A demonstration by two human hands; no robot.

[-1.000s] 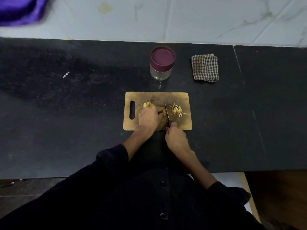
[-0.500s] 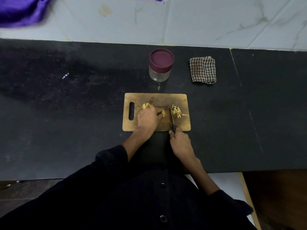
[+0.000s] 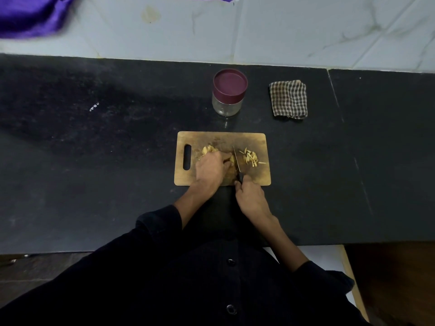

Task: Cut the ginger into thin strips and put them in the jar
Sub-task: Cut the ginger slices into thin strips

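My left hand pins uncut ginger; my right hand grips the knife. Strips pile at three o'clock; the jar, twelve o'clock, stays lidded.

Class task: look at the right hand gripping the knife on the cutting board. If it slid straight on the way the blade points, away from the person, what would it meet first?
Beyond the knife tip the right hand would cross bare cutting board, then probably the jar behind it; the line is judged from one view only.
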